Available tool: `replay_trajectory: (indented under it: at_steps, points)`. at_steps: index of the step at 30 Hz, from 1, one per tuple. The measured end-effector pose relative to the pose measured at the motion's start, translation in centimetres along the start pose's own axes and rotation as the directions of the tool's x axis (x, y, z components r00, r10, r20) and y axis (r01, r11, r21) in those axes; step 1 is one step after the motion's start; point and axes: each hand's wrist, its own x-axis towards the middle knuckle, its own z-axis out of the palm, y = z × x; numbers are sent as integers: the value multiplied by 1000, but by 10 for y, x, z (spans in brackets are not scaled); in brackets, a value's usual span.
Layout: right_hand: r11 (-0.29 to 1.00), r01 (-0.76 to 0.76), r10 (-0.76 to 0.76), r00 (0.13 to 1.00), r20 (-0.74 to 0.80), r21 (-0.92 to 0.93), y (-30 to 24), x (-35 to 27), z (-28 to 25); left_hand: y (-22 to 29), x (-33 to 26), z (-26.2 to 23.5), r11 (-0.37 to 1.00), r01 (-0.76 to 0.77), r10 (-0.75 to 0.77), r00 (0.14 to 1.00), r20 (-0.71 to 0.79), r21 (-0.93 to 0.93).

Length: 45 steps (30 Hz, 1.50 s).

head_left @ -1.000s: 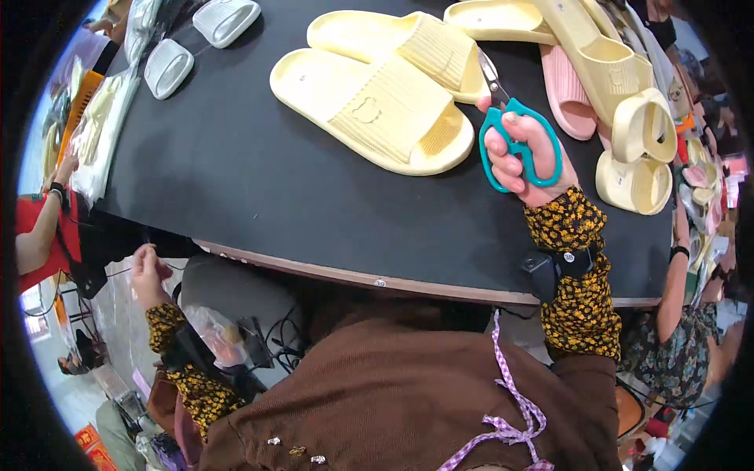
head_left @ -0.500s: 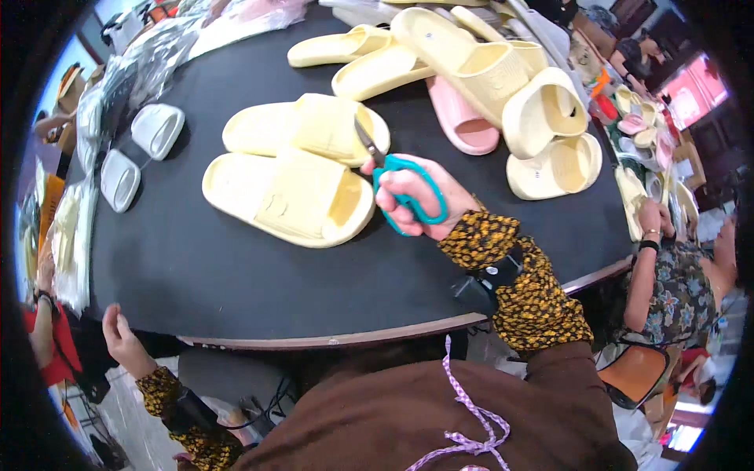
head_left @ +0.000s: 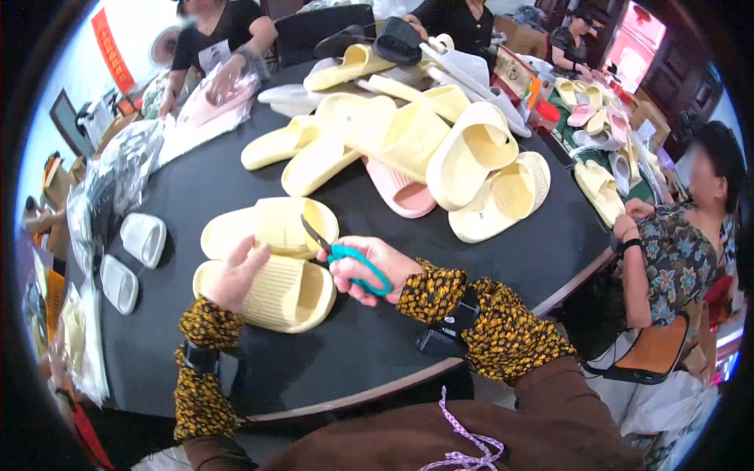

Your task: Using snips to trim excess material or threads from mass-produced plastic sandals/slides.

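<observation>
Two cream slide slippers lie side by side on the black table, toes to the left. My left hand (head_left: 234, 276), fingers apart, is over the toe part of the nearer slipper (head_left: 289, 297); I cannot tell whether it touches it. My right hand (head_left: 385, 265) is closed round the teal handles of a pair of scissors (head_left: 363, 271). The dark blades point up and left, over the open end of the farther slipper (head_left: 271, 224).
A heap of cream slippers (head_left: 471, 153) with one pink slipper (head_left: 399, 188) covers the table's far side. Two small whitish slippers (head_left: 144, 239) lie left, beside clear plastic bags (head_left: 118, 169). Co-workers sit across the table and a person in a flowered shirt (head_left: 667, 267) sits right.
My left hand has come up from beyond the table's front edge to over the nearer slipper. My right hand still holds the scissors. The view has tilted up, showing co-workers opposite.
</observation>
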Motion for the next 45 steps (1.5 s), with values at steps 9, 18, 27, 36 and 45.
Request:
replay_trajectory:
  at_steps: [9, 18, 27, 36, 45]
  points:
    - [925, 295, -346, 914, -212, -241, -7, -4, -6, 64, 1, 26, 842, -206, 139, 976, -169, -499]
    - [798, 290, -402, 909, -108, -528, -3, -1, -2, 77, -10, 33, 801, -393, 223, 896, -385, -451]
    - [516, 318, -499, 866, 23, -795, 5, 2, -7, 71, -8, 39, 775, -449, 302, 881, -364, -444]
    - [534, 321, -515, 857, 0, -782, 5, 1, -6, 69, -10, 46, 825, -409, 280, 895, -346, -391]
    - [603, 313, -489, 872, -29, -734, 3, -1, -5, 67, -9, 48, 812, -433, 310, 888, -340, -392]
